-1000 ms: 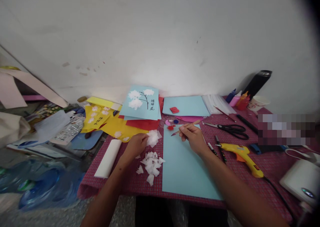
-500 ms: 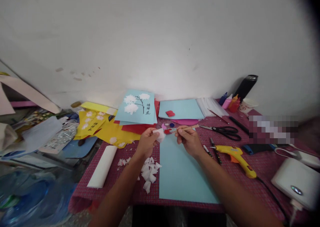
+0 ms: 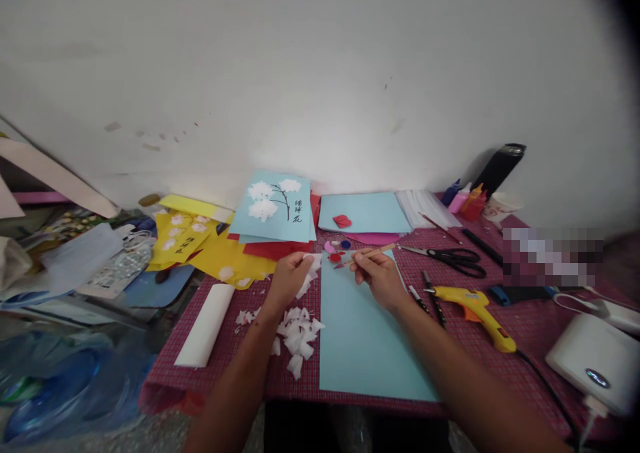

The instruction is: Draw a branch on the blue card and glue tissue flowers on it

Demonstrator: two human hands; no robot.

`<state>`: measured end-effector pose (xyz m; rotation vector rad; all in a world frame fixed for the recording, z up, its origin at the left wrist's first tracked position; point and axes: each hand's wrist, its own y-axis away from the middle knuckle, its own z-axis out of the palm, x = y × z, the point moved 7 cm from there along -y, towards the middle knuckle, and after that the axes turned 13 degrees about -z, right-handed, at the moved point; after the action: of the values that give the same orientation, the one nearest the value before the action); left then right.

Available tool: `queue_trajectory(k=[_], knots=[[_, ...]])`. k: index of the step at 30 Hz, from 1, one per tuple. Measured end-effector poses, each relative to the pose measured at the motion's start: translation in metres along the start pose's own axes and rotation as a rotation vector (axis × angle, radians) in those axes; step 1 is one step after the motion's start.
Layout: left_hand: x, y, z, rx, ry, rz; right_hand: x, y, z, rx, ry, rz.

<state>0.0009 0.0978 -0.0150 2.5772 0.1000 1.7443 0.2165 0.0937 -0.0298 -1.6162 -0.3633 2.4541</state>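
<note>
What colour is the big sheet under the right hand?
The sheet is pale blue, best seen in the head view.

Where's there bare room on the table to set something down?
Biggest: lower blue sheet, between white paper pieces and right forearm. Smaller: tablecloth between glue gun and white box, beyond the cable. Crowded: sheet's top, with right hand, brush and coloured dabs.
</note>
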Motion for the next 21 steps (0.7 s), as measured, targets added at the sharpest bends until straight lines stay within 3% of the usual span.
queue_trajectory(k=[3,9,16,19,21], knots=[[0.001,-0.003,-0.017,0.119,-0.462,0.106,0.001,0.000,-0.001,-0.005,0.014,0.001],[-0.005,-0.007,-0.024,0.100,-0.598,0.147,0.002,-0.001,-0.003,-0.015,0.029,-0.007],[0.017,0.001,-0.030,0.207,-0.433,0.373,0.001,-0.002,-0.005,-0.006,0.029,-0.035],[0.021,0.005,-0.033,0.242,-0.277,0.350,0.000,-0.003,-0.006,-0.001,0.023,-0.047],[0.016,0.006,-0.032,0.215,-0.121,0.251,0.000,-0.004,-0.007,0.000,0.020,-0.053]])
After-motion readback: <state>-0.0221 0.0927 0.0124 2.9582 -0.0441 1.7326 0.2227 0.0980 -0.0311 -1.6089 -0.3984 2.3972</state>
